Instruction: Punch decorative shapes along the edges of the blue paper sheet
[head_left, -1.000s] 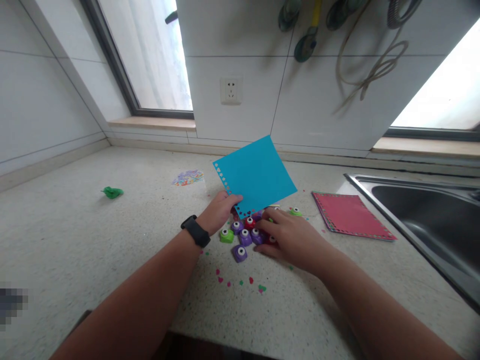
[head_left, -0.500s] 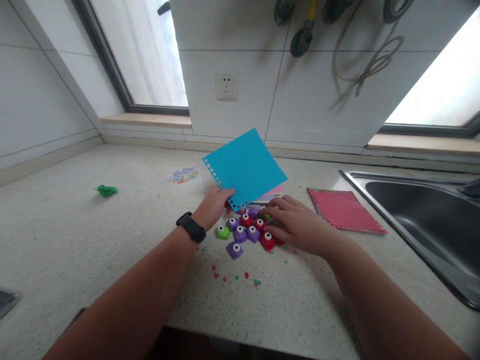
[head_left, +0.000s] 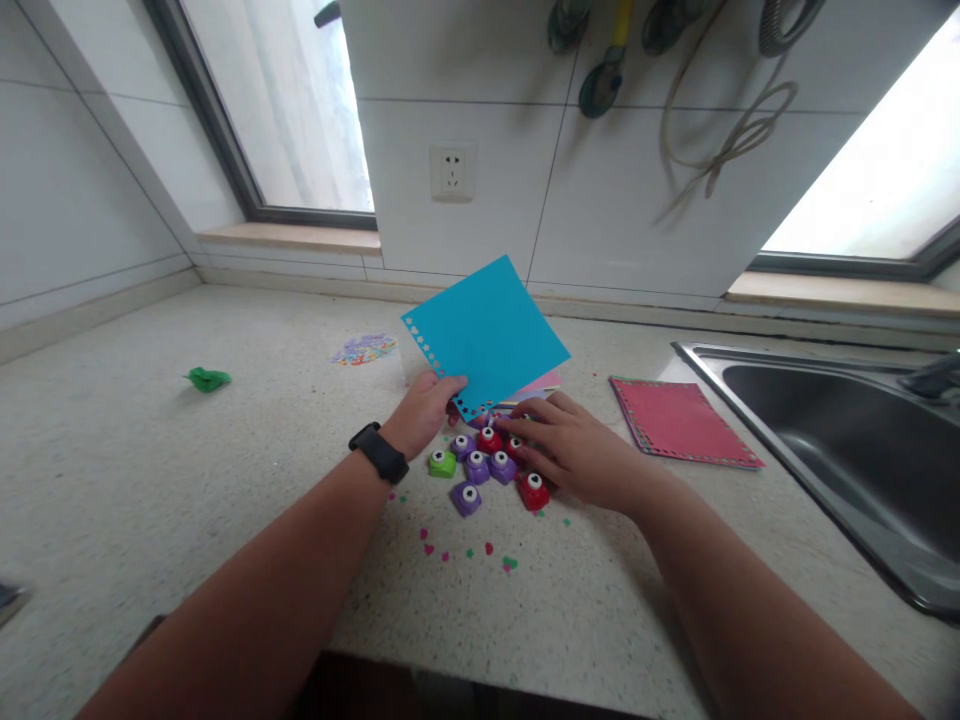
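My left hand [head_left: 426, 402] pinches the lower left corner of a blue sheet of paper [head_left: 487, 335], which is tilted up over the counter. Small star and heart cut-outs run along its left and lower edges. Below the sheet lies a cluster of craft punches: a green punch [head_left: 442, 462], several purple ones, such as the nearest purple punch [head_left: 466, 498], and red ones, among them a red punch [head_left: 533, 491]. Over the cluster's right side is my right hand [head_left: 574, 445], its fingers spread and reaching among the punches. The fingers partly cover some of them.
Tiny punched paper bits [head_left: 469, 553] lie scattered in front. On the right, a stack of red paper [head_left: 686, 420] rests beside a steel sink [head_left: 832, 450]. A drawn-on paper [head_left: 365, 350] and a crumpled green piece [head_left: 208, 379] are to the left. Behind stands a tiled wall.
My right hand has shifted a little left, further over the punches. The blue sheet stays in my left hand, and the whole view has drifted slightly.
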